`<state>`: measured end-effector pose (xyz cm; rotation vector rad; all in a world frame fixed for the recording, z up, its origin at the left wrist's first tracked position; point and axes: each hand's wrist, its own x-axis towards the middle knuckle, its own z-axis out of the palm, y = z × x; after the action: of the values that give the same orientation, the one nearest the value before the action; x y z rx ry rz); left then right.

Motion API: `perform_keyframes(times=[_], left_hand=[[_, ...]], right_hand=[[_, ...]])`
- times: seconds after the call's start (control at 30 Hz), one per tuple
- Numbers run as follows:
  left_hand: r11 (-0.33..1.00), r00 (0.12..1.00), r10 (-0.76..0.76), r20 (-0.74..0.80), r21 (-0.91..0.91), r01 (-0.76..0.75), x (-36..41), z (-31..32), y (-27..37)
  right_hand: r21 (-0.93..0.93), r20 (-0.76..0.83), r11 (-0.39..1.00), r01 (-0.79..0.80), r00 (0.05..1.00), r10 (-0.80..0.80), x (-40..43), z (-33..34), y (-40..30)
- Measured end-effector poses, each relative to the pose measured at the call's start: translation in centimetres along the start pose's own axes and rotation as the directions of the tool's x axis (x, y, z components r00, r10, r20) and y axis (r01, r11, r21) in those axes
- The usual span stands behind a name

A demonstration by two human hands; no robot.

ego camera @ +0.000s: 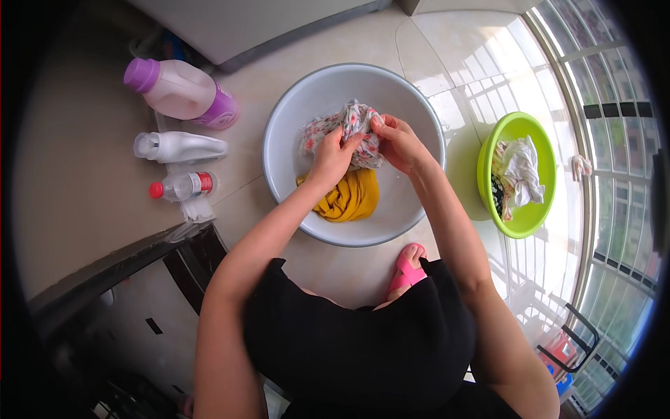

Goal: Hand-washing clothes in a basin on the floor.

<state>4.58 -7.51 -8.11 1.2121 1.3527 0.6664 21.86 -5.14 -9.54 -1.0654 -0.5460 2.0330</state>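
Note:
Both my hands are over a large grey plastic basin on the floor in front of me. My left hand pinches the near side of a white cloth with a red and grey floral print. On its right side, my right hand grips the same cloth between thumb and fingers. The cloth is bunched and looks wet, and part of it lies on the left of the basin's bottom. A mustard-yellow garment rests folded over itself in the near part of the basin, partly behind my left wrist.
Along the left wall stand a large purple-capped detergent jug, a white bottle and a clear bottle with a red cap. A lime-green basin with white and patterned clothes is at right, near a barred window.

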Motion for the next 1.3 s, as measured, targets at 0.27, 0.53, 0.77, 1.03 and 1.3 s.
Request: perform_keyframes(times=[0.27,0.53,0.77,1.03,1.3], left_hand=[[0.873,0.996,-0.012,-0.091,-0.487,-0.034,-0.5,-0.2,-1.8],[0.916,0.997,-0.016,-0.073,-0.401,-0.015,-0.4,-1.4,-0.8],[0.794,0.986,-0.144,-0.082,-0.604,0.066,-1.8,-2.9,-0.3],[0.609,0.991,-0.104,0.080,-0.783,0.127,-2.1,-2.0,-0.1],[0.630,0.973,-0.080,0.215,-0.746,0.217,-0.9,0.7,-1.5]], right_hand=[[-0.137,0.074,0.974,-0.182,0.978,0.193,-1.8,0.4,-1.0],[-0.036,0.199,0.996,0.085,0.977,-0.076,-1.9,-0.4,-0.1],[-0.075,-0.115,0.981,0.179,0.976,-0.187,-0.8,-2.2,-0.7],[-0.974,-0.004,0.212,0.079,0.932,-0.363,-2.2,2.3,-1.1],[-0.483,0.076,0.840,0.247,0.968,-0.241,-3.4,3.9,1.0]])
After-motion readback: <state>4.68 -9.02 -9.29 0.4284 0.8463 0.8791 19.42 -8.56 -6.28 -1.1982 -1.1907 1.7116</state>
